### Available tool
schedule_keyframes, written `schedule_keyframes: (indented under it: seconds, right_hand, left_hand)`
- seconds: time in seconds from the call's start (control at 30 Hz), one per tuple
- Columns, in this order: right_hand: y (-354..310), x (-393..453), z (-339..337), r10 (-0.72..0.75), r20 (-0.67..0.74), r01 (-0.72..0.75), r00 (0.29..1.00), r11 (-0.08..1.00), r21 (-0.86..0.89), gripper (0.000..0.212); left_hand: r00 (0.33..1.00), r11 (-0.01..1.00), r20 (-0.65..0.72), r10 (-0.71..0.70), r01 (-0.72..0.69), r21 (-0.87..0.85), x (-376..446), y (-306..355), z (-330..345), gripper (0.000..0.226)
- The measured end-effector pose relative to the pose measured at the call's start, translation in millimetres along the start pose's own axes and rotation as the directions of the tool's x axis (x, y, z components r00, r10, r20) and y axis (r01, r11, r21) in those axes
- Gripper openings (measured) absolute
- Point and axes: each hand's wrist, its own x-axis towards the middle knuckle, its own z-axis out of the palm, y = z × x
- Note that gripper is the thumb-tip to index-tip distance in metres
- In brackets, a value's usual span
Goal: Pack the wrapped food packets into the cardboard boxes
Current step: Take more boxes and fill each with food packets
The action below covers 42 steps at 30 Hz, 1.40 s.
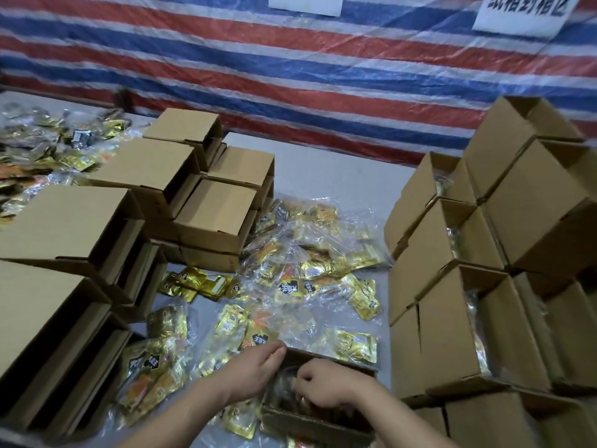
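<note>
left hand (255,367) flat on open box (318,425) rim | right hand (318,384) grip curled inside, contents unclear | risk: packets (290,286) snag rim, spill onto worktop (339,179)

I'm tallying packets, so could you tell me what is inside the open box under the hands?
Both hands, left and right, reach into the open box; its dark interior hides any packets.

We see one open cardboard box (318,425) directly under both hands, its inside dark and blurred. Gold and orange wrapped packets (310,270) in clear film lie loose just beyond and left of the left hand (255,370). Open boxes (452,318) stand stacked right of the right hand (319,383).
</note>
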Motion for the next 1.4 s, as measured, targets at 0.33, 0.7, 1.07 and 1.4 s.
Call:
schedule_keyframes:
  seconds: [0.33,0.7,1.07,1.4]
  right_hand:
    - [-1,-5,6,0.005,0.011,-0.006,1.000,0.998,0.069,0.035]
    - [49,-46,1,-0.070,-0.495,-0.008,0.866,0.988,-0.154,0.053]
    - [58,-29,-20,0.037,-0.550,-0.041,0.834,0.999,0.006,0.052]
    - [41,-18,-92,0.160,-0.547,0.052,0.822,0.935,0.352,0.060]
  left_hand:
    - [0.999,0.999,-0.006,0.032,-0.032,-0.010,-1,2,1,0.029]
    - [0.998,0.999,0.063,0.023,-0.025,0.031,3,5,-7,0.035]
    - [0.978,0.958,-0.205,0.049,0.012,0.286,110,38,-41,0.030]
    - [0.911,0.851,-0.167,-0.377,0.412,0.326,226,28,-27,0.055]
